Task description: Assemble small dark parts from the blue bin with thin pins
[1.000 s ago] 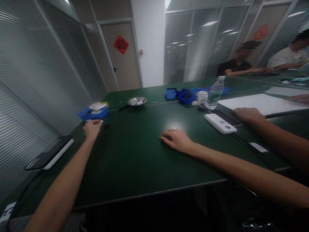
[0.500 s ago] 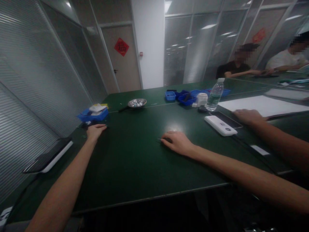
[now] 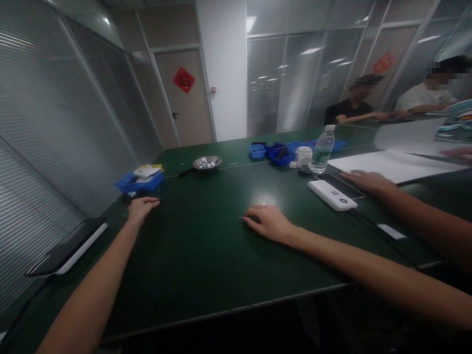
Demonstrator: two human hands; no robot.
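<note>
My left hand [image 3: 141, 209] is over the left side of the green table [image 3: 199, 255], thumb and fingers pinched together. A small dark thing [image 3: 161, 201] shows at its fingertips, too small to name. A blue basket [image 3: 138, 183] with white and yellow items stands just beyond that hand. My right hand [image 3: 269, 223] rests on the table right of the middle, its fingers curled closed. A thin, light, pointed tip [image 3: 240, 218] sticks out to the left of its fingers; the rest of that object is hidden in the hand.
A small metal pan [image 3: 207, 163] with bits in it stands farther back. Blue trays [image 3: 282, 156], a water bottle [image 3: 323, 150], a white power bank [image 3: 332, 195] and a phone [image 3: 339, 186] lie rightward. Another person's hand [image 3: 368, 182] rests by white paper [image 3: 398, 164]. A dark device [image 3: 68, 246] lies left.
My view has shifted slightly; both my hands keep nearly the same place and grip. At the right, a person's hand is lifting a white sheet of paper.
</note>
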